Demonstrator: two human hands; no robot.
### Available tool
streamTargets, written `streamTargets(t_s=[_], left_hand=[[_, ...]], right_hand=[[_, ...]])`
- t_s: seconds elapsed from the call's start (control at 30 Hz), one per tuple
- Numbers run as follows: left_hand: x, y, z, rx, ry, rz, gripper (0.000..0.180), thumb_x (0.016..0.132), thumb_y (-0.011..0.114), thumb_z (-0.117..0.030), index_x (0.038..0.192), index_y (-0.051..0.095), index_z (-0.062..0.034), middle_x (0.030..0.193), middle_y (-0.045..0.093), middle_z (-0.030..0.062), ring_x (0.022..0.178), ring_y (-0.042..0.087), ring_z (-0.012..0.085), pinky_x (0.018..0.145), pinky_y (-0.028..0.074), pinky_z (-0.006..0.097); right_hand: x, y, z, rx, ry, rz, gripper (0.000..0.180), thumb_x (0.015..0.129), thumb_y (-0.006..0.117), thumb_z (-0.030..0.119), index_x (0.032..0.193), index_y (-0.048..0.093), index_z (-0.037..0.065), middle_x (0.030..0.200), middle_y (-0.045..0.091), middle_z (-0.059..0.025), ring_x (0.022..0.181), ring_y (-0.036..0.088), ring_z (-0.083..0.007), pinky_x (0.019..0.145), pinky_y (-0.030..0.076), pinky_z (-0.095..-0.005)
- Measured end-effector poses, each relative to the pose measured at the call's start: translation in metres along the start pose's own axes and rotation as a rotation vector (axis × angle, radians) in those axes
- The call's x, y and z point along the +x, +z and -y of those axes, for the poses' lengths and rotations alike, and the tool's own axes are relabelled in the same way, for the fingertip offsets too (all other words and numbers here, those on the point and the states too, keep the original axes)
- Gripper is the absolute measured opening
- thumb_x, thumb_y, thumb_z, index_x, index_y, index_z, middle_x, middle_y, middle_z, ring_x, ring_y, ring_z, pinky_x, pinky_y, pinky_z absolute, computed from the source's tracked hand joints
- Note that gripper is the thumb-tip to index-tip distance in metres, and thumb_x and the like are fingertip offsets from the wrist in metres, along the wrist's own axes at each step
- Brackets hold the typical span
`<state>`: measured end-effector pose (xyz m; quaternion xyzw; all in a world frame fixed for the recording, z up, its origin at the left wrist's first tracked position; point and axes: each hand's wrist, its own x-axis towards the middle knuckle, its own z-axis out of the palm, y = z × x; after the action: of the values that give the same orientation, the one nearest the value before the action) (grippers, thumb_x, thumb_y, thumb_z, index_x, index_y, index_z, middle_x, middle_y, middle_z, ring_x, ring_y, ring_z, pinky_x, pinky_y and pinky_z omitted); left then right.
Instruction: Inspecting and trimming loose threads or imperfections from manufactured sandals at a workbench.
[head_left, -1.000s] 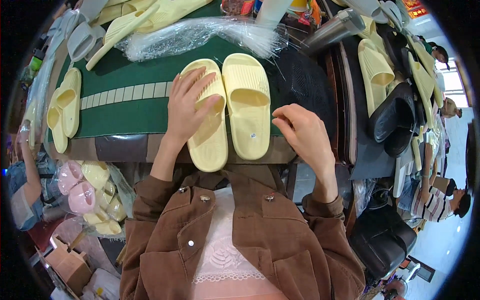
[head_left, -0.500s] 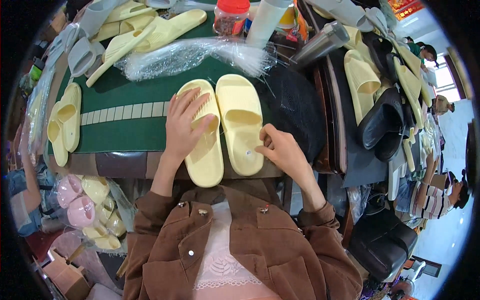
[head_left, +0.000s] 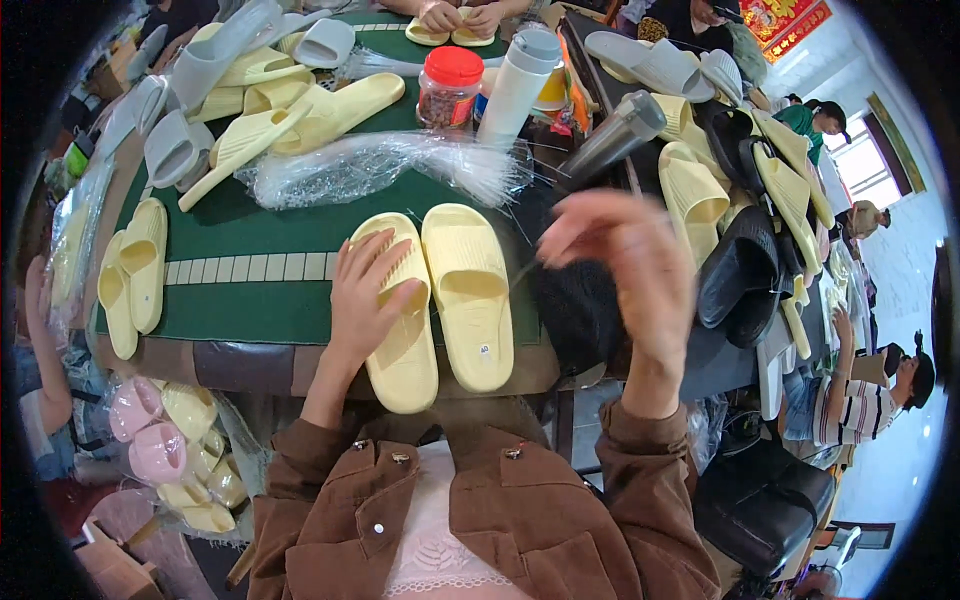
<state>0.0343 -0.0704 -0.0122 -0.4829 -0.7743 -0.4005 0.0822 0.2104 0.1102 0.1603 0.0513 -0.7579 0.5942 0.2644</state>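
Two pale yellow slide slippers lie side by side at the near edge of the green-topped table. My left hand rests across the strap of the left slipper, fingers spread and the thumb near the strap's opening. The right slipper touches it and has a small white sticker on its heel; neither hand is on it. To its right, my right hand is raised above a black mesh bundle. Motion smears its fingers, and a faint thin strand shows near the fingertips.
Clear thin plastic strands in a bag lie beyond the slippers. Behind stand a red-lidded jar, a white bottle and a grey tumbler. More slippers crowd both sides, including a yellow pair. Another person's hands work across the table.
My right hand has lifted off the right slipper's heel and moved up and right. The view has tilted, showing more of the far table. My left hand stays on the left slipper.
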Motion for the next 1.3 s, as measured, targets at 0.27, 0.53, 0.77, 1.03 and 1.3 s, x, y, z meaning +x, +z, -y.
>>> streamTargets(t_s=[0.27,0.53,0.77,1.03,1.3], left_hand=[[0.0,-0.002,0.001,-0.011,0.009,-0.01,0.041,0.08,0.065,-0.026,0.119,0.06,-0.0125,0.127,0.053,0.0093,0.12,0.046,0.0276,0.107,0.025,0.047],[0.002,0.002,0.0,-0.006,0.005,0.004,0.041,0.08,0.065,-0.028,0.118,0.06,-0.0126,0.127,0.053,0.0098,0.119,0.046,0.0283,0.107,0.025,0.047],[0.009,-0.002,0.001,-0.014,0.018,0.001,0.038,0.081,0.063,-0.026,0.115,0.061,-0.0111,0.124,0.054,0.0099,0.117,0.047,0.0292,0.105,0.028,0.046],[0.065,0.006,-0.024,-0.107,0.098,0.006,0.03,0.078,0.063,-0.005,0.107,0.061,-0.0032,0.109,0.059,0.0112,0.102,0.055,0.0288,0.086,0.046,0.036],[0.074,0.03,-0.036,-0.304,-0.032,0.164,0.029,0.081,0.058,-0.004,0.11,0.058,-0.0034,0.099,0.06,0.0119,0.093,0.058,0.0297,0.08,0.048,0.036]], right_hand=[[0.036,0.003,-0.027,0.287,-0.312,-0.467,0.037,0.099,0.04,0.025,0.121,0.048,-0.003,0.119,0.056,-0.0142,0.11,0.055,-0.0227,0.099,0.044,-0.0321],[0.002,0.042,-0.182,0.293,0.398,-0.657,0.033,0.099,0.042,0.023,0.118,0.055,0.0,0.119,0.056,-0.0094,0.112,0.051,-0.0174,0.097,0.041,-0.0306],[-0.005,0.04,-0.21,0.142,0.385,-0.63,0.03,0.098,0.046,0.022,0.115,0.061,0.003,0.105,0.059,-0.0027,0.089,0.049,-0.0073,0.082,0.041,-0.0216],[-0.004,0.046,-0.192,0.321,0.394,-0.615,0.026,0.096,0.05,0.016,0.115,0.061,0.002,0.093,0.061,0.001,0.076,0.049,-0.0046,0.073,0.041,-0.0187],[-0.009,0.049,-0.165,0.177,0.233,-0.51,0.025,0.095,0.051,0.015,0.114,0.061,0.003,0.095,0.064,-0.0007,0.088,0.058,-0.0061,0.07,0.042,-0.0187]])
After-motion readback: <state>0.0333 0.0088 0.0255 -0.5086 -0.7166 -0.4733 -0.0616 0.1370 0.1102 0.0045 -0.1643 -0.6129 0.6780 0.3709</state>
